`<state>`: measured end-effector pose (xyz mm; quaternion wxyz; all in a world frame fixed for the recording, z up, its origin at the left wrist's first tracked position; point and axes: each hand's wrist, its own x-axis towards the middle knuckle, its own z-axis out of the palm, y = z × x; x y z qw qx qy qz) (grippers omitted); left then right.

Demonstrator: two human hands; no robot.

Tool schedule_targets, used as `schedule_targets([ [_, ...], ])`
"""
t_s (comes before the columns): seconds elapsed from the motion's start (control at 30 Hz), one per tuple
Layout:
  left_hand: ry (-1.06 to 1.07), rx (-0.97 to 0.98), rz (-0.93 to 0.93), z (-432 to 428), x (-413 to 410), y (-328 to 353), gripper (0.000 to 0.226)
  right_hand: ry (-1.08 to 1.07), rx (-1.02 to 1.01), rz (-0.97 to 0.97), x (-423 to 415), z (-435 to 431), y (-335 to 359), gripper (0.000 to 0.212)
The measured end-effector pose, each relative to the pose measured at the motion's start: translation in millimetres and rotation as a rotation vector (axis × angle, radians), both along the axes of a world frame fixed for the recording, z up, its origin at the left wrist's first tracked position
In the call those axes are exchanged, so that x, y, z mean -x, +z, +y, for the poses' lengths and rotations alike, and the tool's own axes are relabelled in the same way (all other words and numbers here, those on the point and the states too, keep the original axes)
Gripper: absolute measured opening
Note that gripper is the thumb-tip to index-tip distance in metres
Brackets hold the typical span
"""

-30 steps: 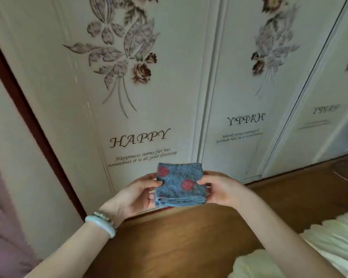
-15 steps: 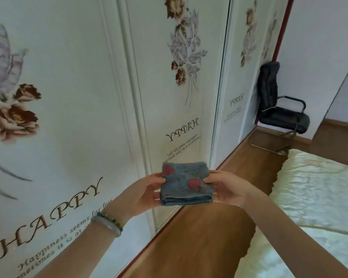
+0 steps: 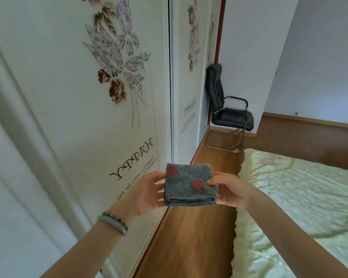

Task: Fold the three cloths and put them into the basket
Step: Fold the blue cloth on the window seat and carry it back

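Observation:
A small grey-blue cloth with red dots (image 3: pixel 189 184) is folded into a thick square and held flat in the air at chest height. My left hand (image 3: pixel 147 192) grips its left edge, thumb on top and fingers underneath. My right hand (image 3: pixel 229 190) pinches its right edge the same way. The cloth hangs over the wooden floor between the wardrobe and the bed. No basket and no other cloth is in view.
White wardrobe doors (image 3: pixel 92 117) with flower prints run along the left. A bed with a pale green quilt (image 3: pixel 301 207) fills the right. A strip of wooden floor (image 3: pixel 197 237) lies between them. A black chair (image 3: pixel 229 111) stands at the far end.
The view has swung to the right, from the wardrobe doors toward the bed and the chair. Both hands keep the same hold on the folded cloth.

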<state>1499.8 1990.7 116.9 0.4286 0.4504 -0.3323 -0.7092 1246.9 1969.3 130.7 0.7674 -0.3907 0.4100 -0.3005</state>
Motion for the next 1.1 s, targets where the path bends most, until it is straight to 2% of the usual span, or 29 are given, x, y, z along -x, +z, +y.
schedule_targets([
  [0.3,-0.134,-0.007,0.01,-198,40,16,0.036,-0.137,0.017,-0.016,40,-160,17,0.052],
  [0.6,-0.32,0.013,-0.041,-403,78,-2,0.029,-0.252,0.039,0.02,77,-326,5,0.05],
  [0.7,-0.382,0.016,-0.017,-484,93,2,0.033,-0.293,0.058,0.018,87,-393,9,0.045],
  [0.77,-0.435,0.008,-0.004,-536,104,7,0.035,-0.326,0.058,0.015,93,-435,15,0.049],
  [0.93,-0.559,0.05,0.013,-652,137,23,0.019,-0.407,0.089,0.023,117,-527,28,0.049],
  [1.1,-0.621,0.041,0.045,-744,181,20,0.019,-0.483,0.079,0.037,159,-608,26,0.039],
])
